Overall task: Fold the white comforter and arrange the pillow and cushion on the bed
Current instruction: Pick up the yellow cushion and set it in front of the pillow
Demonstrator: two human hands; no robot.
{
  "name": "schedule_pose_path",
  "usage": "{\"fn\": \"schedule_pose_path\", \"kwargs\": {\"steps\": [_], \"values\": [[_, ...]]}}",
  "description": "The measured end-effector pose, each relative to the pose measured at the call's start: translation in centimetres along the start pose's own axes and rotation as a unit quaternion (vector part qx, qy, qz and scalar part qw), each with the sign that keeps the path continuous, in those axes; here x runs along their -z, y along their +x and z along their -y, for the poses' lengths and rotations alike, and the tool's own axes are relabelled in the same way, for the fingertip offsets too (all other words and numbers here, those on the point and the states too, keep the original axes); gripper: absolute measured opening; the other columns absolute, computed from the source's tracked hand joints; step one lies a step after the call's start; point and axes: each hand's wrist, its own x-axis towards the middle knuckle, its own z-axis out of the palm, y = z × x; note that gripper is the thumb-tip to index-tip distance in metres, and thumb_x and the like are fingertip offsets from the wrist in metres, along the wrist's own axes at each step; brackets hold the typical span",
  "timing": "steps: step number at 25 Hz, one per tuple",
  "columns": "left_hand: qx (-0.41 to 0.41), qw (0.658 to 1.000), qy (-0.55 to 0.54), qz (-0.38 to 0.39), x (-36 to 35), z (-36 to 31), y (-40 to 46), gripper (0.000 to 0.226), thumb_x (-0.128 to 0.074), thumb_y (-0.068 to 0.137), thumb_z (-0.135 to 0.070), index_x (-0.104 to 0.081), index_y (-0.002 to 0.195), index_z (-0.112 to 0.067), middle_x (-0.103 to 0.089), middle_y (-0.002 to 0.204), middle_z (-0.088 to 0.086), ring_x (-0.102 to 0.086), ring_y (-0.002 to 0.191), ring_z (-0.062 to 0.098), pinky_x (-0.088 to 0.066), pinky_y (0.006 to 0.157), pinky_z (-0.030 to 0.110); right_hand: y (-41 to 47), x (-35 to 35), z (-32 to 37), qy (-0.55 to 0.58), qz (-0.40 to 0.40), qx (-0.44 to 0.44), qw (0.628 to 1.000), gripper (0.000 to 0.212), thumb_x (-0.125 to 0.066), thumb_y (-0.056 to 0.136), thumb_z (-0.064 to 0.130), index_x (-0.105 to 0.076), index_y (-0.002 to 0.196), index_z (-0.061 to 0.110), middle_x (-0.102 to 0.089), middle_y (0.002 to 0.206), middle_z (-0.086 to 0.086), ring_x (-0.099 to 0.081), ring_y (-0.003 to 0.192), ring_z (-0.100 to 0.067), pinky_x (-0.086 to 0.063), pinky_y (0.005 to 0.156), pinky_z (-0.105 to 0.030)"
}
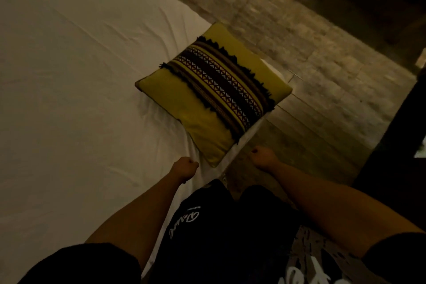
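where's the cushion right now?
In the head view the cushion lies flat at the right edge of the bed, one corner jutting over the floor, just ahead of both hands.

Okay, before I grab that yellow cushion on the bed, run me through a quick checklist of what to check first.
1. Cushion in reach, just ahead of both hands: ok.
2. Cushion fully on the bed: not ok, its corner overhangs the edge.
3. Left hand free: ok, curled, holds nothing.
4. Right hand free: ok, curled, holds nothing.
5. Comforter folded: cannot tell, not in view.
6. Pillow's place: cannot tell, not in view.
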Motion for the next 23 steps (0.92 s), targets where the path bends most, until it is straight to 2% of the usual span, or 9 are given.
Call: {"fn": "schedule_pose_path", "kwargs": {"steps": [3,7,9,11,13,15,18,21,23], "values": [[0.035,0.997,-0.070,-0.019,1.6,-2.2,1.0,0.034,-0.051,0.095,-0.033,-0.060,0.109,-0.003,-0.064,0.113,0.021,-0.063,0.092,0.032,-0.050,0.066,0.031,3.4,4.4,2.3,-0.024,0.000,0.007,1.000,0.018,-0.049,0.099,0.025,-0.057,0.091,0.011,-0.054,0.088,-0.009,-0.050,0.087,-0.022,-0.038,0.079,-0.027],[0.083,0.977,-0.184,-0.065,3.4,-5.2,2.5,0.036,-0.053,0.095,-0.039,-0.056,0.110,-0.007,-0.061,0.117,0.019,-0.061,0.104,0.034,-0.055,0.082,0.041,10.4,10.0,4.4,-0.038,-0.033,0.030,0.998,0.026,-0.049,0.097,0.024,-0.054,0.081,0.004,-0.053,0.080,-0.012,-0.054,0.074,-0.024,-0.049,0.072,-0.035],[0.099,0.961,-0.238,-0.097,4.0,-7.1,3.4,0.035,-0.052,0.096,-0.043,-0.054,0.103,-0.009,-0.061,0.112,0.016,-0.058,0.102,0.031,-0.053,0.089,0.043,14.0,12.6,5.8,-0.060,-0.083,0.051,0.993,0.030,-0.051,0.096,0.032,-0.058,0.097,0.003,-0.056,0.103,-0.017,-0.057,0.089,-0.032,-0.053,0.086,-0.045],[0.115,0.932,-0.316,-0.134,5.0,-9.4,4.2,0.034,-0.050,0.098,-0.043,-0.056,0.105,-0.010,-0.058,0.100,0.004,-0.052,0.103,0.025,-0.048,0.096,0.042,16.8,15.1,7.8,-0.086,-0.111,0.087,0.986,0.040,-0.051,0.095,0.036,-0.054,0.118,0.004,-0.045,0.125,-0.020,-0.048,0.110,-0.038,-0.044,0.099,-0.048],[0.124,0.899,-0.390,-0.156,6.3,-11.5,5.3,0.056,-0.054,0.095,-0.049,-0.049,0.133,-0.008,-0.055,0.119,-0.001,-0.049,0.113,0.023,-0.043,0.105,0.043,19.2,17.4,9.4,-0.103,-0.140,0.121,0.977,0.045,-0.050,0.094,0.034,-0.049,0.125,0.002,-0.041,0.128,-0.022,-0.041,0.117,-0.040,-0.038,0.101,-0.049],[0.141,0.869,-0.446,-0.163,7.0,-12.5,7.2,0.085,-0.058,0.086,-0.062,-0.034,0.149,-0.009,-0.045,0.146,0.004,-0.047,0.128,0.027,-0.040,0.107,0.044,22.0,19.2,10.6,-0.126,-0.153,0.127,0.972,0.053,-0.046,0.093,0.038,-0.045,0.130,0.000,-0.042,0.130,-0.025,-0.043,0.116,-0.043,-0.038,0.100,-0.051],[0.155,0.828,-0.505,-0.188,7.2,-13.5,10.3,0.097,-0.058,0.078,-0.072,-0.034,0.150,-0.011,-0.044,0.149,0.008,-0.048,0.131,0.030,-0.040,0.102,0.044,27.2,21.1,10.9,-0.103,-0.118,0.066,0.985,0.079,-0.017,0.084,0.056,-0.043,0.133,0.000,-0.046,0.132,-0.025,-0.046,0.116,-0.044,-0.039,0.100,-0.054],[0.185,0.798,-0.542,-0.188,7.3,-14.1,12.9,0.126,-0.064,0.054,-0.086,-0.033,0.150,-0.011,-0.046,0.147,0.011,-0.052,0.126,0.034,-0.045,0.103,0.050,30.6,22.5,11.5,-0.019,-0.083,-0.013,0.996,0.074,-0.024,0.091,0.061,-0.035,0.144,0.010,-0.041,0.144,-0.019,-0.042,0.129,-0.040,-0.032,0.110,-0.053],[0.204,0.786,-0.555,-0.181,6.9,-14.0,13.8,0.133,-0.066,0.045,-0.089,-0.035,0.149,-0.011,-0.050,0.144,0.013,-0.055,0.123,0.035,-0.047,0.102,0.053,31.3,22.1,11.3,0.019,-0.065,-0.025,0.997,0.074,-0.027,0.095,0.063,-0.034,0.144,0.008,-0.043,0.145,-0.020,-0.044,0.129,-0.039,-0.033,0.110,-0.051]]}}
